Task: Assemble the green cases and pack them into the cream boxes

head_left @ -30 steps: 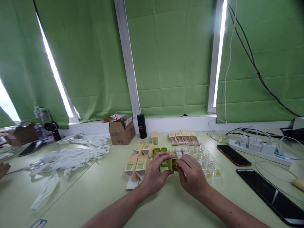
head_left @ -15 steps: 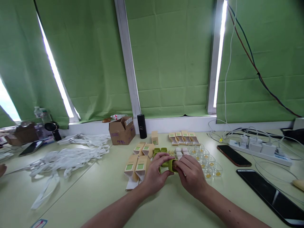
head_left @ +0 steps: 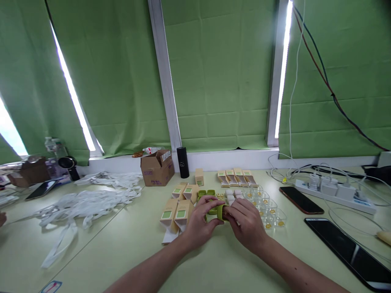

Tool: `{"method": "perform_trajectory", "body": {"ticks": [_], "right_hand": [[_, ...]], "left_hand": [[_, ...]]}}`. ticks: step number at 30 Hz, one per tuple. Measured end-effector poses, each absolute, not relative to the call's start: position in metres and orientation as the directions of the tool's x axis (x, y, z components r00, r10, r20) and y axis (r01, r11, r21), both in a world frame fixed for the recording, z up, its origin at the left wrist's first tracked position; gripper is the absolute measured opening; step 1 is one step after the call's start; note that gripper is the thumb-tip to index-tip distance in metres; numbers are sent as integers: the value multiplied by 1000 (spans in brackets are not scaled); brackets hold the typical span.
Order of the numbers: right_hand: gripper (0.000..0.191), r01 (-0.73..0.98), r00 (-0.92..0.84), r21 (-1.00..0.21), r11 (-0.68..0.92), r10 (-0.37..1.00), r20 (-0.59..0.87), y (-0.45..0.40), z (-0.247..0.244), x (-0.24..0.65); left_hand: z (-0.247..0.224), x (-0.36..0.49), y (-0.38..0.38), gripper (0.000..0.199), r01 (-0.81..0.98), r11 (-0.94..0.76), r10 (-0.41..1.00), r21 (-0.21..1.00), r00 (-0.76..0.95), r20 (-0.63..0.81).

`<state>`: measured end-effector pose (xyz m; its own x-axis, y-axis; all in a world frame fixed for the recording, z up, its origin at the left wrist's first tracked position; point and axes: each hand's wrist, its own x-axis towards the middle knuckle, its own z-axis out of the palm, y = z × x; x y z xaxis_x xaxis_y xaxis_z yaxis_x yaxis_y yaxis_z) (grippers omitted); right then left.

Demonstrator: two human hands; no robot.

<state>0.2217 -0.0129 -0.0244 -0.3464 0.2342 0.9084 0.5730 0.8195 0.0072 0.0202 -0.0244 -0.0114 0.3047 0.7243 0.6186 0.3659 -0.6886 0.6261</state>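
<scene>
A small olive-green cup (head_left: 220, 212) lies tipped on its side between my two hands, just above the table. My left hand (head_left: 198, 223) is closed around its outside, thumb below and fingers above. The bent fingers of my right hand (head_left: 247, 224) reach into its opening from the right; whatever they pinch is hidden. Behind the hands stand more green cups (head_left: 210, 193), partly covered, beside small yellowish pieces (head_left: 220, 196) and white blocks (head_left: 237, 192). Clear cups with yellow centres (head_left: 271, 211) sit right of my right hand. Kraft boxes with green labels (head_left: 182, 209) stand left of my left hand.
More kraft boxes (head_left: 235, 178) line the back. A cardboard carton (head_left: 157, 169) and black cylinder (head_left: 182, 162) stand by the wall. White straps (head_left: 91, 203) spread leftward. Phones (head_left: 301, 200), a tablet-like device (head_left: 348, 248) and a power strip (head_left: 336, 195) lie right. Another person's hand (head_left: 2, 218) shows far left.
Both hands keep nearly the same hold on the green cup, with hardly any movement. The other person's hand at the far left has drawn slightly out of view.
</scene>
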Motion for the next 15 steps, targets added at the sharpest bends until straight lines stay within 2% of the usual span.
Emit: {"method": "perform_trajectory", "body": {"ticks": [5,11,15], "right_hand": [[19,499,-383,-8,866,229,895,-14,-24,227],[43,491,-329,-70,868,259,908,-17,-28,229],[57,517,-328,-119,848,324,887,-16,-34,227]], "left_hand": [[-8,19,-26,48,364,-724,687,586,317,653],[-10,16,-23,49,406,-723,673,559,227,704],[-9,15,-22,51,454,-730,651,511,233,722]]}}
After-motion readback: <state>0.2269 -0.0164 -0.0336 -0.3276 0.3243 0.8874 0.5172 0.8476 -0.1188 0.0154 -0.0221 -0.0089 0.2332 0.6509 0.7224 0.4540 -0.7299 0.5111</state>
